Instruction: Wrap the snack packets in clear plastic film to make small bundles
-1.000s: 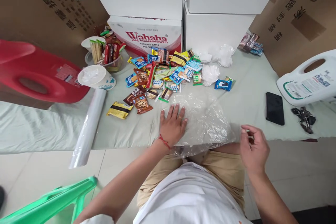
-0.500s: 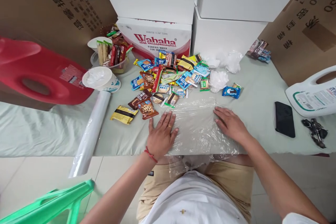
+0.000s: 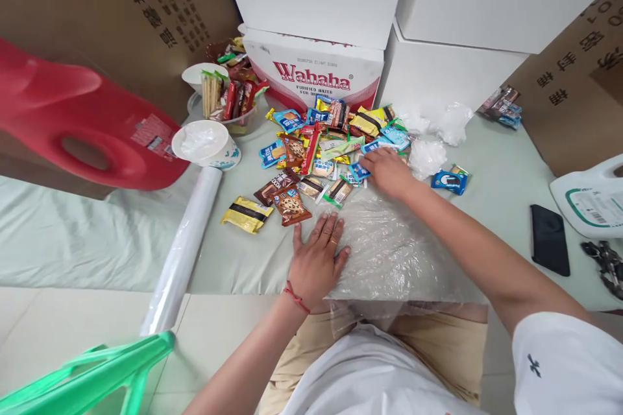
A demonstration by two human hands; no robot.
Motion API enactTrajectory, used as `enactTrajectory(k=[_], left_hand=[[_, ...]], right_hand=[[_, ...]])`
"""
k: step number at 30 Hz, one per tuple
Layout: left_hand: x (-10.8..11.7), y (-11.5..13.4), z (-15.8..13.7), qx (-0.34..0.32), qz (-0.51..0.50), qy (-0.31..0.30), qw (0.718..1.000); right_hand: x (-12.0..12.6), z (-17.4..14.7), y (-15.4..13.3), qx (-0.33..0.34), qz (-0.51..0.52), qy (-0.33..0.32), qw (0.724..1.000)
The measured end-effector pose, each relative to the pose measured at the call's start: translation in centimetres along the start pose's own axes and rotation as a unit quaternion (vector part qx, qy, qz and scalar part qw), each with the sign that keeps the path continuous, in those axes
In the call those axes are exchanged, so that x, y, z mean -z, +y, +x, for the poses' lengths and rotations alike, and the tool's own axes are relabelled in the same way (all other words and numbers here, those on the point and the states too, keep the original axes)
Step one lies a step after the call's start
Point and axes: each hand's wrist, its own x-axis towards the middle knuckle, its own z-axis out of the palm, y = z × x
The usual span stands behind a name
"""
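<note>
My left hand lies flat at the left edge of a clear plastic sheet, fingers spread. The sheet is wrinkled and hangs over the table's front edge. My right hand reaches across the sheet into a heap of wrapped snacks, its fingers closed over a blue snack packet that they partly hide. Left of the heap's front are a brown cookie packet and a yellow packet with a black band. To the right of my right hand sits crumpled clear plastic.
A roll of plastic film juts over the front edge at left, near a paper bowl and a red jug. White boxes stand behind. At right lie a phone and keys. A green stool stands below.
My right hand has left the sheet's right side and moved forward and left into the snack heap, onto a blue packet. My left hand stays flat on the sheet. The view has shifted slightly.
</note>
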Motion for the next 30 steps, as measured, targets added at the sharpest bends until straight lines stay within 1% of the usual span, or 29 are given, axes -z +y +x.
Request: enactTrajectory(k=[3,4,5,6,7,9,10,11,12,14,17,20,22,24,26,28,30], left_hand=[[0.0,-0.1,-0.1,-0.003,-0.014,0.002,1.0],[0.0,-0.1,-0.1,-0.003,-0.017,0.001,1.0],[0.1,-0.2,-0.1,-0.002,-0.02,0.001,1.0],[0.1,-0.2,-0.1,-0.002,-0.022,0.0,1.0],[0.2,-0.2,-0.1,-0.002,-0.024,-0.001,1.0],[0.3,-0.2,0.0,-0.002,-0.028,-0.005,1.0],[0.4,-0.2,0.0,-0.002,-0.03,-0.007,1.0],[0.4,-0.2,0.1,-0.002,-0.032,-0.008,0.999],[0.4,-0.2,0.1,-0.002,-0.032,-0.009,0.999],[0.4,-0.2,0.1,-0.001,-0.03,-0.007,1.0],[0.3,-0.2,0.1,-0.001,-0.023,-0.002,1.0],[0.2,-0.2,0.1,-0.001,-0.021,-0.001,1.0],[0.2,-0.2,0.0,-0.002,-0.02,0.0,1.0],[0.2,-0.2,0.0,-0.002,-0.017,0.004,1.0],[0.2,-0.2,0.1,-0.003,-0.016,0.008,1.0],[0.2,-0.2,0.1,-0.005,-0.018,0.008,1.0],[0.2,-0.2,0.0,-0.007,-0.023,0.007,1.0]], right_hand=[[-0.2,-3.2,-0.8,0.031,0.057,0.009,0.998],[0.1,-3.9,-0.5,0.017,0.086,0.014,0.996],[0.6,-4.4,0.1,-0.025,0.106,0.028,0.994],[1.3,-4.5,1.0,-0.089,0.113,0.05,0.988],[2.1,-4.2,2.1,-0.161,0.105,0.078,0.978],[3.6,-3.0,4.6,-0.289,0.063,0.133,0.946],[4.1,-2.1,5.8,-0.324,0.044,0.149,0.933],[4.3,-1.1,6.9,-0.339,0.033,0.156,0.927],[4.1,-0.1,7.7,-0.338,0.031,0.154,0.928],[3.0,1.8,8.7,-0.325,0.037,0.143,0.934],[0.8,3.6,9.6,-0.304,0.069,0.092,0.946],[0.1,3.8,11.0,-0.303,0.107,0.045,0.946],[0.8,3.1,12.0,-0.313,0.123,0.047,0.94],[2.1,2.1,12.5,-0.331,0.128,0.065,0.933],[3.6,0.8,12.1,-0.33,0.115,0.108,0.931],[4.8,-1.0,10.5,-0.29,0.086,0.188,0.935],[5.5,-3.5,7.7,-0.198,0.059,0.267,0.941]])
